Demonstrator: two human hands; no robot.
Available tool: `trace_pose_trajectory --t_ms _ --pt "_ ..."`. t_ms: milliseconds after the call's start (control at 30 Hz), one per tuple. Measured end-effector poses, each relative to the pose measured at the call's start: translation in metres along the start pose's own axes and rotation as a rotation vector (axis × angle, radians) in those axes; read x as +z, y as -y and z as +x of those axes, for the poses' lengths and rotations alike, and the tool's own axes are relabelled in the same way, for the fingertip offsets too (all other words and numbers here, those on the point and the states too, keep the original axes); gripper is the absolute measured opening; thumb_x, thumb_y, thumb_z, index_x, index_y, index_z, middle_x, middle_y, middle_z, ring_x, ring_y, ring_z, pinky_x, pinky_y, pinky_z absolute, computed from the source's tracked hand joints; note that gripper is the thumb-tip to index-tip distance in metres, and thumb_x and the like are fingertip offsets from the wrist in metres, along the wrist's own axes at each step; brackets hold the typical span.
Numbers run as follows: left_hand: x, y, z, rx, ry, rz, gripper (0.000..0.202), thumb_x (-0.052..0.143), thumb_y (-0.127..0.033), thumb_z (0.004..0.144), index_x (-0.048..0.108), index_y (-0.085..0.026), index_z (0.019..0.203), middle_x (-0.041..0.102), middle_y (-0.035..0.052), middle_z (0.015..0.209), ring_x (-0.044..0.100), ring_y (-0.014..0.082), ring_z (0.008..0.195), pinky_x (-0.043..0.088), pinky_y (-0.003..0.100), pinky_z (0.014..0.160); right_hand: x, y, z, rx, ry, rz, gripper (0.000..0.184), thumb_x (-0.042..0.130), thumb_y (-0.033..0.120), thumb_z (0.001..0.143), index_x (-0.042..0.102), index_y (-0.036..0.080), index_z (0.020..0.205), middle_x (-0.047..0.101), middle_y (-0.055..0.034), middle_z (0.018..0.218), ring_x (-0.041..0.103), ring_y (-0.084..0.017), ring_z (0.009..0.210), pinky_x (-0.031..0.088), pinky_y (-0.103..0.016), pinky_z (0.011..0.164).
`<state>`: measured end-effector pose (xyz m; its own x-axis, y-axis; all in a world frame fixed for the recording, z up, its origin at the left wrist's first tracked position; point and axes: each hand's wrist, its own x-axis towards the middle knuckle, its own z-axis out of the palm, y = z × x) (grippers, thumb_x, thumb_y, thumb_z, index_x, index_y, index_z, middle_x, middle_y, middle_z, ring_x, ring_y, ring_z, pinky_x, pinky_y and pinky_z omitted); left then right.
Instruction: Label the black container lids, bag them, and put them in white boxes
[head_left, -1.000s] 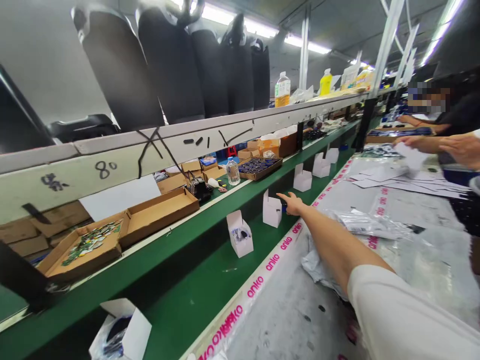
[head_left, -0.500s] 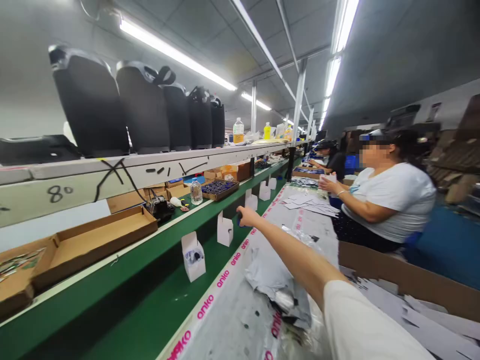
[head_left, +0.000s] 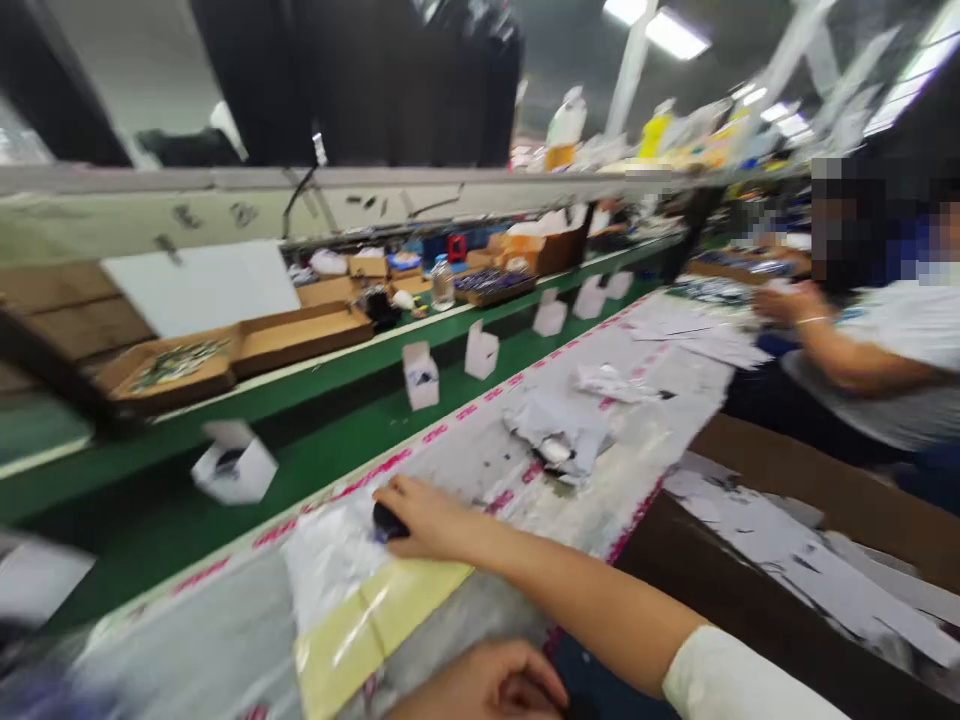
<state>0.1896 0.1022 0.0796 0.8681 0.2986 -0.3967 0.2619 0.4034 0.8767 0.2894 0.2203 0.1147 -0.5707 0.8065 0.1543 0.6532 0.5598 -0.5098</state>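
My right hand [head_left: 431, 525] reaches in from the right and is closed around a dark rounded object [head_left: 390, 520] with a bluish edge; its exact kind is blurred. Under that hand lies a white plastic bag [head_left: 322, 560], beside a yellow sheet [head_left: 382, 610] on the plastic-covered bench [head_left: 225, 620]. At the bottom edge my left hand [head_left: 487, 685] shows in part, fingers curled; what is inside them is hidden. An opened white box [head_left: 236, 470] with something dark in it stands on the green conveyor [head_left: 360, 440] near my right hand.
Several more white boxes [head_left: 421, 378] line the conveyor. Crumpled plastic bags [head_left: 559, 430] lie farther along the bench. A carton [head_left: 645, 540] of flat white card sits at the right, near a co-worker [head_left: 885, 340]. Cardboard trays [head_left: 300, 340] stand beyond the belt under a shelf [head_left: 450, 180].
My view has swung left and down. My right hand has come back from over the conveyor to the bench, onto the bag. My left hand has come into view at the bottom.
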Motion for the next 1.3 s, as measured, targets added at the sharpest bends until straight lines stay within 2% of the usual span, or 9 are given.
trace_pose_trajectory --t_ms 100,200,300,433,533,633,800,1100,1300 --pt "0.005 -0.002 -0.004 0.201 0.026 0.229 0.033 0.069 -0.035 0.085 0.068 -0.016 0.111 0.069 0.0116 0.1 0.068 0.028 0.095 0.056 0.045 0.09 0.01 -0.014 -0.007 -0.038 -0.023 0.235 0.073 0.079 0.025 0.077 0.05 0.019 0.143 0.059 -0.014 0.128 0.059 -0.03 0.117 0.048 -0.043 0.101" --pt "0.016 -0.031 -0.021 0.53 0.12 0.519 0.03 0.05 -0.038 0.096 0.066 -0.013 0.103 0.067 0.0148 0.107 0.065 0.0288 0.106 0.051 0.041 0.1 0.016 -0.026 -0.009 -0.029 -0.086 0.377 0.07 0.075 0.023 0.079 0.048 0.022 0.144 0.057 -0.0136 0.137 0.058 -0.029 0.123 0.047 -0.045 0.104" --pt "0.022 -0.065 -0.05 0.586 0.069 0.627 0.033 0.039 -0.036 0.103 0.063 -0.015 0.098 0.066 0.0136 0.109 0.064 0.0243 0.107 0.05 0.031 0.1 0.021 -0.025 -0.015 -0.004 -0.162 0.433 0.064 0.074 0.023 0.079 0.052 0.021 0.139 0.058 -0.0132 0.135 0.058 -0.03 0.121 0.048 -0.046 0.102" --pt "0.001 -0.063 -0.092 0.418 -0.402 0.895 0.027 0.038 -0.028 0.104 0.063 -0.018 0.096 0.066 0.0099 0.102 0.062 0.0243 0.102 0.048 0.038 0.1 0.016 -0.012 -0.026 -0.046 -0.344 0.413 0.056 0.073 0.029 0.084 0.053 0.025 0.137 0.06 -0.011 0.132 0.058 -0.029 0.122 0.05 -0.046 0.102" --pt "-0.027 -0.019 -0.115 0.298 -0.937 0.884 0.018 0.054 -0.032 0.101 0.061 -0.02 0.11 0.061 0.0115 0.121 0.056 0.0276 0.117 0.044 0.043 0.105 0.01 0.002 -0.028 -0.125 -0.396 0.364 0.054 0.07 0.033 0.089 0.051 0.026 0.138 0.061 -0.0104 0.132 0.059 -0.029 0.122 0.052 -0.046 0.101" --pt "-0.047 0.025 -0.126 0.174 -1.179 1.001 0.052 0.071 -0.044 0.092 0.052 -0.02 0.134 0.052 0.0149 0.137 0.047 0.0345 0.129 0.037 0.053 0.11 0.009 0.013 -0.022 -0.129 -0.296 0.352 0.053 0.072 0.032 0.087 0.052 0.026 0.136 0.062 -0.0097 0.13 0.06 -0.029 0.12 0.054 -0.047 0.099" --pt "-0.05 0.045 -0.127 0.153 -1.188 1.054 0.056 0.072 -0.047 0.092 0.051 -0.02 0.137 0.051 0.0144 0.136 0.045 0.0336 0.129 0.037 0.05 0.11 0.012 0.026 -0.008 -0.087 -0.136 0.299 0.054 0.073 0.03 0.083 0.054 0.027 0.133 0.062 -0.0097 0.128 0.062 -0.031 0.116 0.054 -0.048 0.096" --pt "-0.05 0.041 -0.132 0.168 -1.123 0.998 0.058 0.071 -0.047 0.092 0.052 -0.019 0.139 0.047 0.0163 0.144 0.041 0.0344 0.135 0.033 0.054 0.114 0.025 0.04 -0.008 -0.101 -0.12 0.304 0.055 0.07 0.032 0.086 0.05 0.026 0.137 0.062 -0.0106 0.129 0.062 -0.03 0.117 0.053 -0.047 0.096" --pt "-0.052 0.039 -0.141 0.235 -1.147 0.753 0.051 0.061 -0.046 0.098 0.051 -0.021 0.141 0.048 0.014 0.147 0.044 0.0309 0.138 0.037 0.049 0.117 0.034 0.044 -0.01 -0.049 -0.146 0.362 0.064 0.073 0.032 0.083 0.044 0.026 0.14 0.059 -0.012 0.135 0.061 -0.031 0.12 0.053 -0.048 0.097"
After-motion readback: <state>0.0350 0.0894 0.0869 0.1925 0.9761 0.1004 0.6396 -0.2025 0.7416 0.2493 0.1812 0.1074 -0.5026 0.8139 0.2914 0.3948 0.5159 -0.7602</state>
